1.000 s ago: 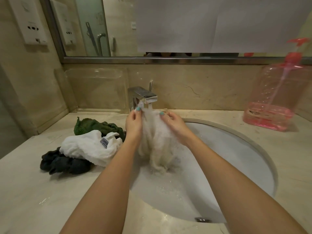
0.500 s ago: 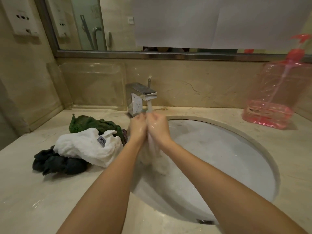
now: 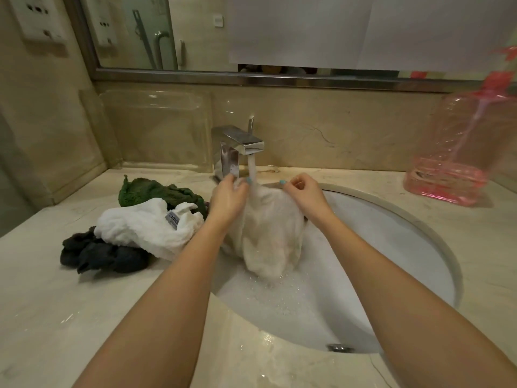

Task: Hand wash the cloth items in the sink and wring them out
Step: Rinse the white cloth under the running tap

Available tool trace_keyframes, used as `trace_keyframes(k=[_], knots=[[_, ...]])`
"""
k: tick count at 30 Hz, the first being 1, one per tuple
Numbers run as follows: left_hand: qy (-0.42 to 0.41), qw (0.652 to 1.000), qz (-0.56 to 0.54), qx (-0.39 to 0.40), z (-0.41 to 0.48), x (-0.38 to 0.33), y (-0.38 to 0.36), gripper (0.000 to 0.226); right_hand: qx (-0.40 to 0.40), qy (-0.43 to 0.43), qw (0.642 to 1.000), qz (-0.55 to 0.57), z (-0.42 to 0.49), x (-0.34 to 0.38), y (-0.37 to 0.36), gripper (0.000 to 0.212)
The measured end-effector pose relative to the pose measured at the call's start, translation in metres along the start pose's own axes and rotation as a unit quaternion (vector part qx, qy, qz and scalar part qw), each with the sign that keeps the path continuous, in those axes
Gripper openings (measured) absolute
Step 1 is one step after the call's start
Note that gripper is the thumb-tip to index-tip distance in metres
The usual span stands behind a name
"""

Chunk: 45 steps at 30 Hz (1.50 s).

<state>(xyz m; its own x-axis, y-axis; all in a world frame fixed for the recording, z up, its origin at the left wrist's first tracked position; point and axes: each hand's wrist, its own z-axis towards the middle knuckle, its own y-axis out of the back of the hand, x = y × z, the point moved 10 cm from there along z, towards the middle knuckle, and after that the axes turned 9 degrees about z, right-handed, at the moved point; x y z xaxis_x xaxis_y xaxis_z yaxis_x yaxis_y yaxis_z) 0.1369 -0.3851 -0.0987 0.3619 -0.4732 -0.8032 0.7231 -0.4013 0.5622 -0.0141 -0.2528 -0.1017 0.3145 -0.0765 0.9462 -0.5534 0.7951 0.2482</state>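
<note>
While left hand (image 3: 228, 198) & right hand (image 3: 304, 196) pinch wet cream cloth (image 3: 268, 236) under running chrome faucet (image 3: 240, 142): mid-rinse, unwrung; green/white/dark cloth heap (image 3: 145, 228) left of faucet, prob. pending.

Bathroom in warm, dim light. Pale veined marble countertop (image 3: 56, 317), with beige marble backsplash (image 3: 349, 130) behind. Above, metal-framed mirror (image 3: 195, 29), partly covered by white paper sheets (image 3: 363, 29). On left wall, white socket plate (image 3: 42, 21). Clear plastic panel (image 3: 156, 127) against backsplash at left; pink translucent pump bottle (image 3: 461, 152) far right.
</note>
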Motion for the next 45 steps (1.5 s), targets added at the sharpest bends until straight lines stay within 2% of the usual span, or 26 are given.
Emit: trace_keyframes(k=[3,5,7,9,11,13,15,17,19,22,24,26,28,31,34,36,38,39,40,42,45], knots=[[-0.007,0.992,0.107,0.061,0.001,0.007,-0.017,0.031,0.052,-0.006,0.996,-0.069,-0.004,-0.014,-0.015,0.01],[-0.053,0.978,0.183,0.089,0.0,0.005,-0.029,0.036,0.142,-0.049,0.981,-0.123,-0.013,-0.036,-0.037,0.008],[-0.091,0.956,0.247,0.131,-0.005,0.003,-0.04,0.028,0.251,-0.108,0.938,-0.211,-0.032,-0.067,-0.06,0.021],[-0.08,0.924,0.292,0.234,-0.016,0.019,-0.061,0.021,0.321,-0.136,0.898,-0.267,-0.049,-0.09,-0.074,0.035],[-0.03,0.887,0.312,0.338,-0.027,0.043,-0.077,0.02,0.327,-0.103,0.888,-0.306,-0.052,-0.095,-0.077,0.024],[-0.004,0.869,0.32,0.378,-0.033,0.053,-0.081,0.027,0.317,-0.073,0.886,-0.329,-0.051,-0.091,-0.075,0.014],[0.005,0.865,0.32,0.387,-0.034,0.057,-0.082,0.039,0.289,-0.074,0.912,-0.281,-0.044,-0.085,-0.067,0.013],[0.022,0.875,0.286,0.39,-0.036,0.056,-0.081,0.04,0.233,-0.069,0.953,-0.181,-0.031,-0.068,-0.054,0.007],[0.012,0.887,0.267,0.377,-0.033,0.05,-0.082,0.03,0.189,-0.067,0.978,-0.061,-0.019,-0.051,-0.045,0.008],[-0.03,0.934,0.221,0.281,-0.015,0.031,-0.069,0.019,0.159,-0.069,0.982,0.078,-0.008,-0.026,-0.043,0.014],[0.008,0.967,0.084,0.239,-0.011,0.022,-0.056,0.023,0.106,-0.085,0.977,0.165,-0.003,-0.017,-0.032,0.015],[0.049,0.975,-0.043,0.215,-0.012,0.019,-0.047,0.031,0.058,-0.097,0.96,0.256,0.0,-0.008,-0.02,0.016],[0.073,0.971,-0.121,0.192,-0.01,0.02,-0.042,0.038,0.033,-0.09,0.946,0.309,0.0,0.003,-0.012,0.019],[0.075,0.958,-0.239,0.141,-0.007,0.012,-0.031,0.021,0.023,-0.083,0.953,0.29,-0.001,0.004,-0.016,0.016],[0.079,0.934,-0.336,0.088,-0.004,0.008,-0.023,0.019,0.077,-0.058,0.987,0.129,-0.009,-0.011,-0.035,0.022],[0.086,0.921,-0.374,0.067,-0.004,0.005,-0.022,0.019,0.148,-0.114,0.981,0.041,-0.022,-0.037,-0.056,0.026],[0.104,0.908,-0.406,0.026,0.001,0.01,-0.019,0.019,0.204,-0.208,0.955,0.056,-0.039,-0.061,-0.076,0.032],[0.109,0.908,-0.405,0.003,0.004,0.014,-0.016,0.02,0.199,-0.223,0.95,0.087,-0.037,-0.067,-0.08,0.034],[0.112,0.916,-0.386,-0.018,0.006,0.018,-0.013,0.022,0.171,-0.211,0.955,0.117,-0.031,-0.064,-0.08,0.033],[0.105,0.941,-0.317,-0.047,0.01,0.025,-0.008,0.025,0.058,-0.151,0.971,0.175,-0.014,-0.045,-0.063,0.024],[0.063,0.964,-0.246,-0.077,0.012,0.021,-0.002,0.028,-0.068,-0.079,0.964,0.242,-0.006,-0.013,-0.031,0.03]])
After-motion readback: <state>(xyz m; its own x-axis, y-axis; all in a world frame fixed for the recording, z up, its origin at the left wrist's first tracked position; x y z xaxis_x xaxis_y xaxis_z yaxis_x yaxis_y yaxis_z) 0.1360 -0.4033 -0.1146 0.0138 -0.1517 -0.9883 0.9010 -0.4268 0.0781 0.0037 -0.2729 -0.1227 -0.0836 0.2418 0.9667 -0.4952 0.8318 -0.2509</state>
